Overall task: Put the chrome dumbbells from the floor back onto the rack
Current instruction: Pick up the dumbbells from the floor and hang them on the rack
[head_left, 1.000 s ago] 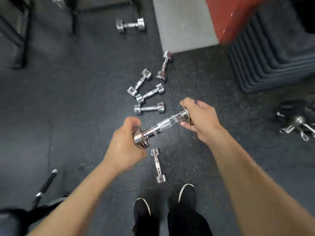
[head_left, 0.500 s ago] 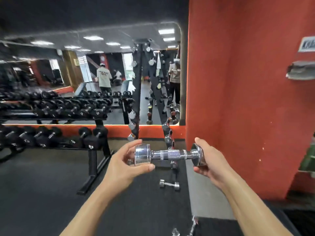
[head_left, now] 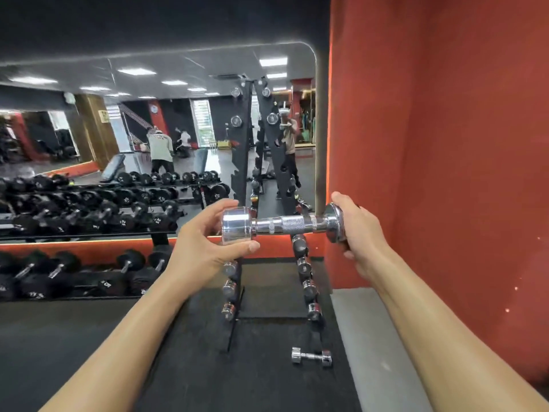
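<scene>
Mid-carry, left hand (head_left: 205, 248) and right hand (head_left: 361, 233) curl round the heads of a knurled chrome dumbbell (head_left: 285, 226), which next needs seating level on the tall black rack (head_left: 240, 162).

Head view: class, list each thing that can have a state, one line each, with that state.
Large chrome dumbbell with knurled handle: held level in the air, off the rack.
Left hand: holds its left head.
Right hand: holds its right head.
Small chrome dumbbell: lying on the black floor.
Black upright rack: lower slots filled.
</scene>
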`<state>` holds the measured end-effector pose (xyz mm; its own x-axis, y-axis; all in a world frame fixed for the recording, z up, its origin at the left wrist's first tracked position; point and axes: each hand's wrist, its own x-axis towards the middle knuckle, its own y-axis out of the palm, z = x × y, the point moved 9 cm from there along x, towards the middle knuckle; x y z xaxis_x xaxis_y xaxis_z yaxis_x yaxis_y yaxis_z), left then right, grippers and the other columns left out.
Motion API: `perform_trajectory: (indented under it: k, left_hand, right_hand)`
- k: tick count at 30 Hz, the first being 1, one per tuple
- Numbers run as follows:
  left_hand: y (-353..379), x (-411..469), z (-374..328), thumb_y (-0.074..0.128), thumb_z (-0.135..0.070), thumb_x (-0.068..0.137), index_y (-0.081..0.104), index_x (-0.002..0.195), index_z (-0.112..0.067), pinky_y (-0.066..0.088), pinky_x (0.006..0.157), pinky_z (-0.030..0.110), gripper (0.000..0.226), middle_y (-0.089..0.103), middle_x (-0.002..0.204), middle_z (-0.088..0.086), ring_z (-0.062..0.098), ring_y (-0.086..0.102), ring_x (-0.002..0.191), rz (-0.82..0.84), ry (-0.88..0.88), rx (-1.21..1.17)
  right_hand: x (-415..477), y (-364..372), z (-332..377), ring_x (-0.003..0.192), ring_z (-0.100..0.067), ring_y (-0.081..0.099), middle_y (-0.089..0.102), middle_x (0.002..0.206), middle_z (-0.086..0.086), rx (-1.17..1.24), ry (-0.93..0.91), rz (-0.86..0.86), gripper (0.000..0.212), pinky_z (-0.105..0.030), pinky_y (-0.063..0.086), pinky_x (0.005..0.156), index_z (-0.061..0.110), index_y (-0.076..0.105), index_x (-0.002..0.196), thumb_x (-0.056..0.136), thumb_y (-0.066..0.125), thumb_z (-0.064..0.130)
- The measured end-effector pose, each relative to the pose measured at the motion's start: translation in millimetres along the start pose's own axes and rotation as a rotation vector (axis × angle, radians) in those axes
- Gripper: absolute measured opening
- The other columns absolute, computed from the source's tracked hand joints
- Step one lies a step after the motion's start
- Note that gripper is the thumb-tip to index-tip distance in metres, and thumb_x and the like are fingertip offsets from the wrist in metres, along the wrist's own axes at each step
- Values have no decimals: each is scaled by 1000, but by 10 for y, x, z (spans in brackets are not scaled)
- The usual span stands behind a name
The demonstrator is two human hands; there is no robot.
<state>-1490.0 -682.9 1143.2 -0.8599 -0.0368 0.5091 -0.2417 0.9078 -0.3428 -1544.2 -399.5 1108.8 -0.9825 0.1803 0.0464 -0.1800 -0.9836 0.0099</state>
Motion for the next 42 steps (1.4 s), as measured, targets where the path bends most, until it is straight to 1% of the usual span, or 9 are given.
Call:
perform_trajectory:
  k: [3,5,9,12,17,21,33,39,42]
  left_hand:
    - [25,447,202,89,-42,61,64,124,-43,44,87,9,67,70,124,-8,6,58,104,15,35,-18]
    - [90,775,373,87,-48,66,62,124,-43,42,73,10,63,68,110,-9,8,49,86,9,59,-44]
    - [345,1468,741,77,-48,79,62,122,-46,62,81,33,46,68,124,-3,14,65,97,-17,91,-119]
    - [610,2080,1045,72,-25,91,60,129,-29,57,64,14,41,66,117,-1,-2,72,81,-70,99,-131]
    - [1185,3344,1672,73,-33,90,59,132,-31,51,75,7,44,60,131,-5,-13,62,81,-115,132,-57]
    - [1625,4505,2146,77,-61,75,58,123,-47,60,89,47,54,64,129,4,16,75,93,-122,77,-96]
    - [2155,6653,3312,79,-58,76,54,118,-51,56,91,61,49,65,122,-8,26,67,111,-350,112,-95]
    - [2158,7099,3407,75,-50,80,48,121,-37,54,93,29,51,57,122,5,21,64,109,-484,197,-31]
    - [2184,7239,3461,71,-57,80,41,121,-44,54,93,37,52,51,125,10,25,61,110,-539,197,50]
  right_hand:
    - [453,193,-12,62,-15,47,65,96,-5,-1,9,-40,64,-20,32,38,21,61,117,80,57,72]
    - [810,292,-47,59,-16,41,57,88,-6,24,8,-48,55,-21,28,38,22,62,107,81,58,71]
    - [1616,455,-201,54,-15,35,47,86,-8,78,30,-43,52,-21,25,35,19,64,101,85,59,69]
    - [2342,538,-341,48,-14,33,46,88,-12,138,41,-43,51,-20,23,32,15,63,103,90,58,64]
    - [3908,636,-456,46,-15,34,52,85,-15,182,14,-54,38,-21,23,31,12,58,100,93,54,49]
    - [5220,671,-358,47,-15,33,48,84,-12,119,20,-97,38,-21,24,33,15,55,95,86,53,51]
    - [8095,1312,-2,63,-12,45,59,96,1,13,-122,-64,62,-28,34,53,20,63,110,79,61,74]
    - [8898,1865,253,76,-13,49,54,96,12,-43,-195,60,58,-31,41,65,24,59,130,95,49,69]
    - [9168,2130,347,77,-9,49,49,94,18,-33,-213,166,54,-28,44,65,29,52,145,101,48,61]
